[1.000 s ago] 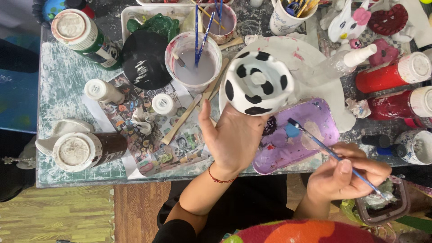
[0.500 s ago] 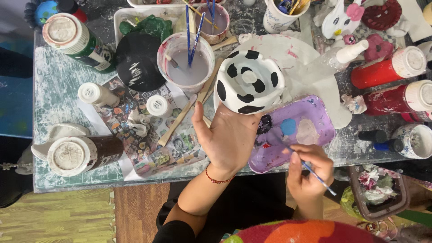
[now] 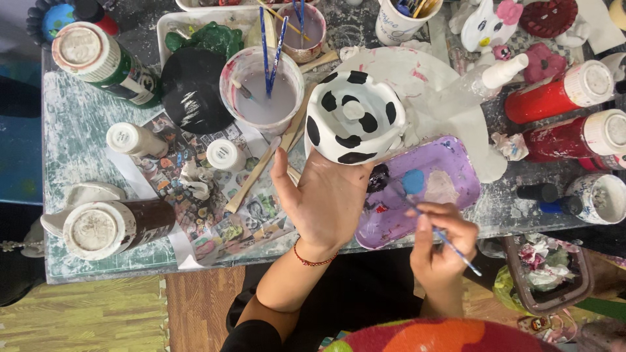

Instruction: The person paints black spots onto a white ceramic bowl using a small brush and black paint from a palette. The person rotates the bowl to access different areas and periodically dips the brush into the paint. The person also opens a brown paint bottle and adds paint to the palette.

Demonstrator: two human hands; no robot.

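My left hand (image 3: 324,203) holds a white ceramic bowl with black spots (image 3: 354,118) from below, fingers spread under its base above the table. My right hand (image 3: 441,242) grips a thin blue-handled paintbrush (image 3: 435,229). The brush tip reaches into a purple paint tray (image 3: 450,171) that holds blobs of black and blue paint. The tray lies at the table's front edge, just right of my left hand.
A cup of cloudy water with brushes (image 3: 262,90) stands behind the bowl. Red paint bottles (image 3: 558,96) lie at the right, a brown bottle (image 3: 111,226) and a green bottle (image 3: 98,60) at the left. A black lid (image 3: 193,91), small white bottles (image 3: 135,139) and wooden sticks (image 3: 261,166) crowd the table.
My right hand has moved left and up from the table's front right corner to the purple tray, bringing the brush tip into the paint. My left hand keeps the bowl in place.
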